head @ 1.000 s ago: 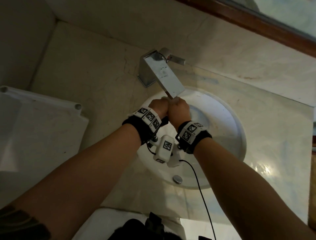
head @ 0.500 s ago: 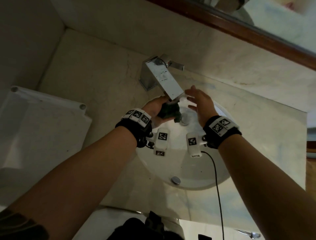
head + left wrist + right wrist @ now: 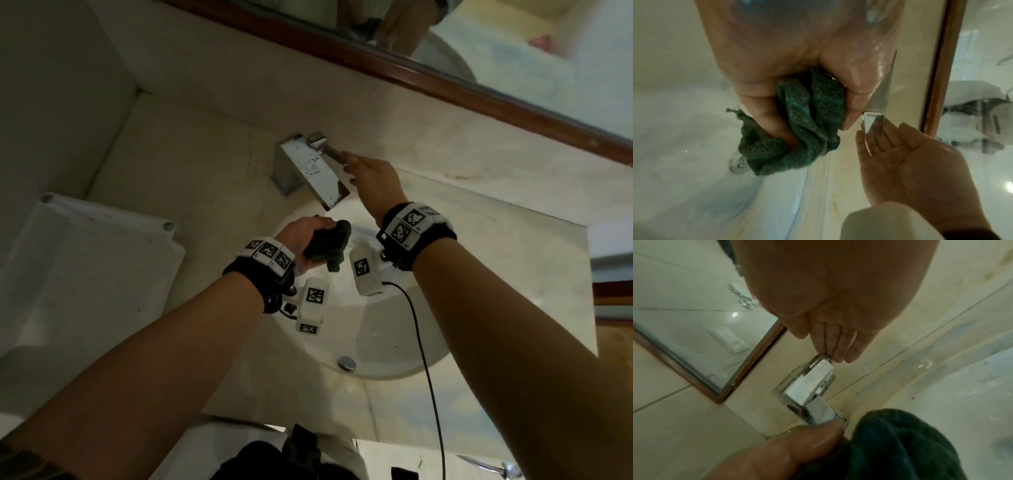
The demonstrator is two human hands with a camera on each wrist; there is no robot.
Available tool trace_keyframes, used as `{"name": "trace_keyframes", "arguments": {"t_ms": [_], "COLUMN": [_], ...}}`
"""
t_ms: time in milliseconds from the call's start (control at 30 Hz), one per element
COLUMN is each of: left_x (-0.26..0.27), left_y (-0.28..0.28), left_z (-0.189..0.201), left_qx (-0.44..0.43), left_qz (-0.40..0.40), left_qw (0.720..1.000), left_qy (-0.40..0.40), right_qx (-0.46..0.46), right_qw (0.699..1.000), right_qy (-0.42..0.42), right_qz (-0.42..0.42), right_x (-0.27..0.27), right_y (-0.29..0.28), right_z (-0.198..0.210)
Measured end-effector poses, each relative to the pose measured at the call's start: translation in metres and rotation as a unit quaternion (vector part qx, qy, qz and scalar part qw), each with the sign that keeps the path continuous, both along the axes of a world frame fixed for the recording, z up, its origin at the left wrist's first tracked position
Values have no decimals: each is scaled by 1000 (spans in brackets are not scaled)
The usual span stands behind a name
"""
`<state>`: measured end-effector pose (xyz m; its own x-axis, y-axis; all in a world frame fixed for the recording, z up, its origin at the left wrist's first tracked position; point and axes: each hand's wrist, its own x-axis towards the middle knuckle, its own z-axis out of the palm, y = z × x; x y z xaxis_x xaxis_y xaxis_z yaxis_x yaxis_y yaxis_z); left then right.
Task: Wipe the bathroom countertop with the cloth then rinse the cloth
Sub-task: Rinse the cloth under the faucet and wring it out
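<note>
My left hand [image 3: 305, 236] grips a bunched dark green cloth [image 3: 329, 246] over the white sink basin [image 3: 404, 349], just below the chrome faucet spout [image 3: 322, 178]. In the left wrist view the wet fingers curl round the cloth [image 3: 807, 123]. My right hand [image 3: 370, 178] reaches up beside the spout with straight fingers, and its fingertips [image 3: 838, 353] touch the end of the faucet handle [image 3: 330, 150]. The cloth [image 3: 900, 447] fills the lower right of the right wrist view. No water stream shows at the spout.
Marble countertop [image 3: 191, 164] surrounds the basin, with a wall at the left and a wood-framed mirror [image 3: 479, 85] behind. A white toilet tank lid [image 3: 85, 274] lies to the left. The basin drain [image 3: 737, 164] sits under the cloth. A black cable [image 3: 424, 359] hangs from my right wrist.
Both hands had squeezed the cloth together under the spout. My right hand let go and rose to the faucet handle; my left hand keeps the cloth and has dropped slightly toward me.
</note>
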<state>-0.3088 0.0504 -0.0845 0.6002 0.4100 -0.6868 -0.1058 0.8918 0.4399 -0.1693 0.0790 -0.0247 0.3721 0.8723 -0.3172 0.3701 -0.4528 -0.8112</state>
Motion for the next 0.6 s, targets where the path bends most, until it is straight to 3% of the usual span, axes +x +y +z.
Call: {"name": "trace_keyframes", "arguments": {"t_ms": [133, 200, 267, 333, 467, 600], "left_x": [-5, -3, 1, 5, 14, 21], "left_y": [-16, -19, -21, -22, -22, -25], "left_z": [12, 26, 39, 57, 99, 152], "left_qx": [30, 69, 147, 260, 450, 506], "left_qz": [-79, -67, -56, -81, -101, -65], "left_qw": [996, 995, 986, 953, 848, 806], "left_qy": [-33, -19, 59, 131, 262, 299], "right_qx": [-13, -38, -79, -111, -92, -36], "right_qw": [999, 996, 986, 976, 975, 947], "right_qy": [32, 63, 123, 139, -52, -208], "right_qz": [38, 44, 78, 125, 195, 241], "right_x": [6, 15, 23, 30, 47, 63], "right_y": [-31, -55, -80, -97, -110, -112], "right_z": [2, 4, 9, 17, 50, 102]}}
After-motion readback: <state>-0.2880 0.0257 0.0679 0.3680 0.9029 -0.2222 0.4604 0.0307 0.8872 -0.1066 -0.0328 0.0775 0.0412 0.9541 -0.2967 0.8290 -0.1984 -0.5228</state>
